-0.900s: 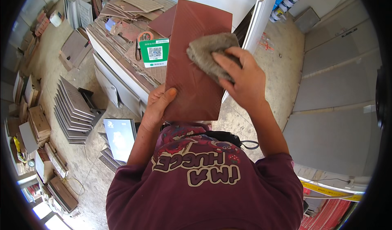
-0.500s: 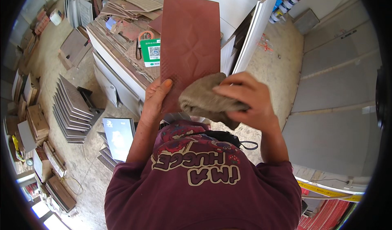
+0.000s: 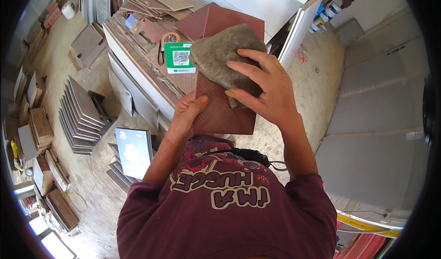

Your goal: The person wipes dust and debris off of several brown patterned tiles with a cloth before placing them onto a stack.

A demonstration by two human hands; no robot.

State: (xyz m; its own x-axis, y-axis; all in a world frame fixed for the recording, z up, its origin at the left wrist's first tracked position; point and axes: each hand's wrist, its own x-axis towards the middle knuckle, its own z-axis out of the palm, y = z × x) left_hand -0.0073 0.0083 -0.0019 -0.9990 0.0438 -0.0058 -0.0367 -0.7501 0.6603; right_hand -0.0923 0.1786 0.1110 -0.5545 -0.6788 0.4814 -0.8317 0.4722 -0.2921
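Note:
A reddish-brown rectangular tile (image 3: pixel 225 116) is held up in front of my chest. My left hand (image 3: pixel 187 114) grips its left edge near the lower end, with the thumb over the face. Pressed on the tile's upper and middle face is a folded grey-brown cloth (image 3: pixel 225 52), which covers much of the raised pattern. My right hand (image 3: pixel 268 84) has its fingers and thumb on the cloth, holding it against the tile. Behind the tile, another reddish tile (image 3: pixel 195 22) lies on the stack.
Beyond my hands stands a stack of tiles and boards (image 3: pixel 142 43), bearing a green card (image 3: pixel 174 66) and an orange tape roll (image 3: pixel 171 37). White panels (image 3: pixel 298 29) lean at the right. Grey tiles (image 3: pixel 80 116) stand in a rack on the left floor.
My right hand has moved the cloth up the tile, from its lower right corner to its upper face. The tile has shifted slightly right and lower.

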